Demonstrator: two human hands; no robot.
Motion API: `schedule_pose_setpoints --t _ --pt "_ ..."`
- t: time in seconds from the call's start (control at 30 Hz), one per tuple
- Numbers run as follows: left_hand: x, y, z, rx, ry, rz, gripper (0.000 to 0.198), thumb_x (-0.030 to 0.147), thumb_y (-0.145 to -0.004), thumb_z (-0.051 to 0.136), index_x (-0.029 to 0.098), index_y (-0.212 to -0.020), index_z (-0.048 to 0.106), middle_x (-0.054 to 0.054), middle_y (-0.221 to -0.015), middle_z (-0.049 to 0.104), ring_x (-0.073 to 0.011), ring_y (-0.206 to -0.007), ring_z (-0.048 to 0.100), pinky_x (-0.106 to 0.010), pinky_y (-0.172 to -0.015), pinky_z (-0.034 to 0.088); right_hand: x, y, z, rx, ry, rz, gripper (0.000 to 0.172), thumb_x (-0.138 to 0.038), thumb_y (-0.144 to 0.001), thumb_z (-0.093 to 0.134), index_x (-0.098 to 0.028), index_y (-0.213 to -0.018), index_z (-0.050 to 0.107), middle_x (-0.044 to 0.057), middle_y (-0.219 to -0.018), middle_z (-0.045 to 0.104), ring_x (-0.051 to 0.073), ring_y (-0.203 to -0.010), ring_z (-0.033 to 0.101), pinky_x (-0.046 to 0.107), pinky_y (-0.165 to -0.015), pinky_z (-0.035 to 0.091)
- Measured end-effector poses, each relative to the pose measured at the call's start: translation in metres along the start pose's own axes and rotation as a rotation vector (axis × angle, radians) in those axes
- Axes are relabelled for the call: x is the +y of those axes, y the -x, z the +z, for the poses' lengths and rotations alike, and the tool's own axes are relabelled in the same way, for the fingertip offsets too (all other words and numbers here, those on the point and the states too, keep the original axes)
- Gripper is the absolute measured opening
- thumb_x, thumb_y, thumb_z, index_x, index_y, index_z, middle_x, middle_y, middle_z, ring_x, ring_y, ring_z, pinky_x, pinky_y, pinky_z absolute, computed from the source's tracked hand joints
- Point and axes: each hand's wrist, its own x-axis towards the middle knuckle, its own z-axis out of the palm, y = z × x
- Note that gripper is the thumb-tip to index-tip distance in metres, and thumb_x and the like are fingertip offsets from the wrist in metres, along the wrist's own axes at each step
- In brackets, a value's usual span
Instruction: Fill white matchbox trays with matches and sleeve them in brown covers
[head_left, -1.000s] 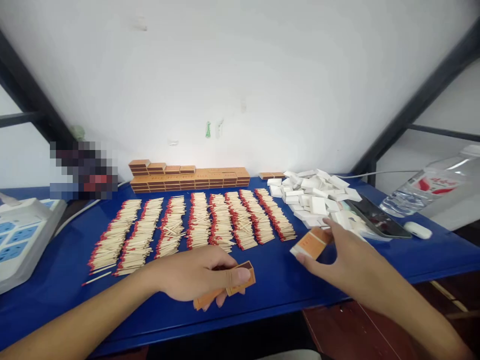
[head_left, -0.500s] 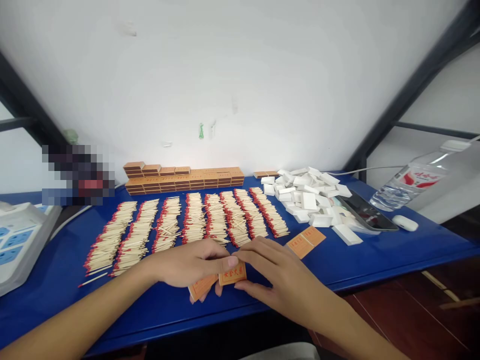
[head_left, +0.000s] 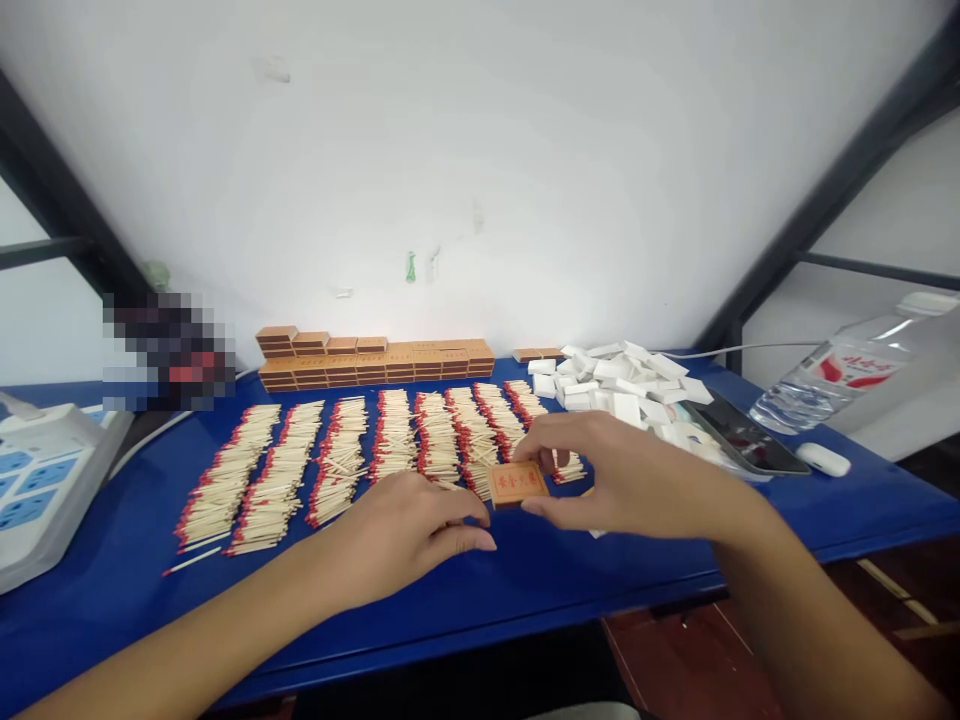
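Eight rows of matches (head_left: pixel 395 435) lie on the blue table (head_left: pixel 450 610). The right hand (head_left: pixel 619 475) pinches one matchbox (head_left: pixel 520 484) between thumb and fingers, in front of the rows' right half; from here I cannot tell whether the box touches the table. The left hand (head_left: pixel 405 525) is just beside the box, in front of the middle rows, thumb and forefinger slightly spread, gripping nothing that I can see. Progress, as I judge it: the stacked boxes (head_left: pixel 360 372) behind the rows look finished; the matches and the white trays (head_left: pixel 626 408) heaped right of the rows appear outstanding.
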Motion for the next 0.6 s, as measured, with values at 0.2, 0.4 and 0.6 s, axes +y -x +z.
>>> schedule_pose_setpoints --t 0.2,0.4,0.6 --pt "-0.018 0.0 0.019 0.0 -0.107 0.199 0.041 0.056 -0.083 0.085 0.021 -0.102 0.077 -0.003 -0.093 0.076 -0.0198 -0.085 0.071 -0.028 -0.073 0.049 0.012 -0.049 -0.031 -0.13 -0.136 -0.026 0.027 -0.047 -0.085 0.08 -0.022 -0.096 0.078 0.002 -0.079 0.073 0.019 -0.071 0.066 0.031 -0.063 0.049" --pt "-0.019 0.0 0.027 0.157 -0.219 0.411 0.038 0.05 -0.091 0.08 0.018 -0.11 0.073 -0.007 -0.103 0.077 -0.0234 -0.097 0.071 -0.036 -0.088 0.054 0.033 -0.064 -0.004 -0.006 -0.311 -0.027 0.042 -0.054 -0.082 0.084 -0.021 -0.106 0.077 0.003 -0.084 0.073 0.019 -0.076 0.068 0.032 -0.069 0.054" --pt "-0.009 -0.002 -0.003 0.703 -0.375 0.212 0.008 0.025 -0.095 0.074 0.023 -0.102 0.07 -0.004 -0.09 0.076 -0.0208 -0.086 0.069 -0.038 -0.086 0.053 0.033 -0.06 0.016 0.153 -0.334 -0.09 0.038 -0.047 -0.083 0.085 -0.021 -0.108 0.076 0.004 -0.092 0.074 0.016 -0.072 0.066 0.031 -0.067 0.054"
